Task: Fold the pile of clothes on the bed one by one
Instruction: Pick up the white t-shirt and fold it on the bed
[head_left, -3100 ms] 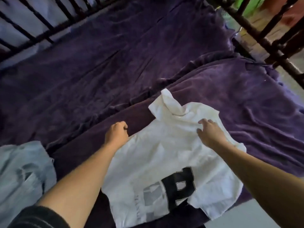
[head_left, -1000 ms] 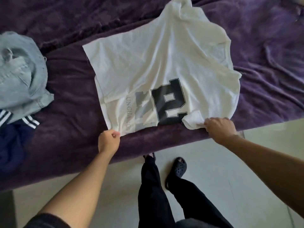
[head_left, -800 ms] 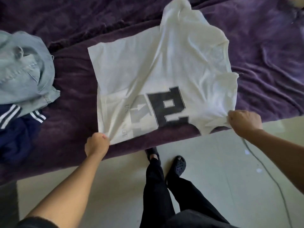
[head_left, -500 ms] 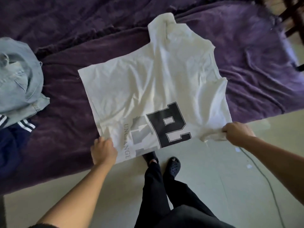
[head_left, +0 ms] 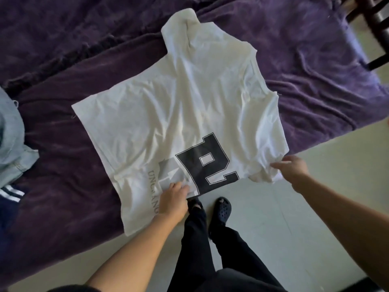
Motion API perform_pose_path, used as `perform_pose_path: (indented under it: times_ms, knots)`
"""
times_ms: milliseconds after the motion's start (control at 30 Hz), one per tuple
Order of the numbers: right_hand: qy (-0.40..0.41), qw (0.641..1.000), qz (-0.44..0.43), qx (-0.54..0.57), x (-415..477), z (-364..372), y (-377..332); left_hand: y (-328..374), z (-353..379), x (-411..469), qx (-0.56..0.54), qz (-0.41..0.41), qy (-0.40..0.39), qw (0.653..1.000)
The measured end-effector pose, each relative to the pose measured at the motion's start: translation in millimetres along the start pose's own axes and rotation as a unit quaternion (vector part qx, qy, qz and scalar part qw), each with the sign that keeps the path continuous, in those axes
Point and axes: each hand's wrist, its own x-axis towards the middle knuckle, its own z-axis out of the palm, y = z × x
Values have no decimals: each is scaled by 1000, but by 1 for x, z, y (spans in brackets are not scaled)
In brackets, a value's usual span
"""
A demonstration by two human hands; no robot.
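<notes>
1. Since half a second ago, the left hand point(head_left: 173, 200) has slid right along the near edge of the white T-shirt point(head_left: 179, 114), from its lower-left corner to the black print. The right hand point(head_left: 292, 168) stays at the bunched sleeve.
2. The shirt lies mid-frame on the purple bedspread point(head_left: 315, 70). Its long axis runs left to right, with the hem at left and the near edge overhanging.
3. The left hand's curled fingers pinch fabric. The right hand's fingers reach out nearly straight, and I cannot tell whether they grip or only touch.
4. Both hands sit at the lower edge, so the fold likely goes toward the top of the frame.
</notes>
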Motion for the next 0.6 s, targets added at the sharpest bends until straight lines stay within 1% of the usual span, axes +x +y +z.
perform_pose_path:
  times_ms: [67,133,233,300,367,467,533,600]
  knots:
    - [16,999,-8,47,3,-7,-11,-11,-5,-6,5,-16,-4,1000]
    - [-7,999,15,48,8,-12,-24,-20,-8,-10,-3,-37,-3,999]
    - [-70,995,67,-26,8,-16,-33,-29,-15,-11,-74,-89,24,993]
    - [-106,988,58,-96,1,-22,-42,-36,-23,-11,-117,-120,39,985]
    - [-121,986,27,-116,-2,-31,-61,-45,-34,-8,-138,-139,48,979]
    - [-131,990,-10,-49,0,-47,-109,-67,-60,1,-171,-163,75,969]
    - [-169,985,-9,11,7,-51,-149,-83,-82,10,-186,-176,93,962]
    - [-218,971,13,101,23,-45,-191,-100,-106,23,-198,-181,123,955]
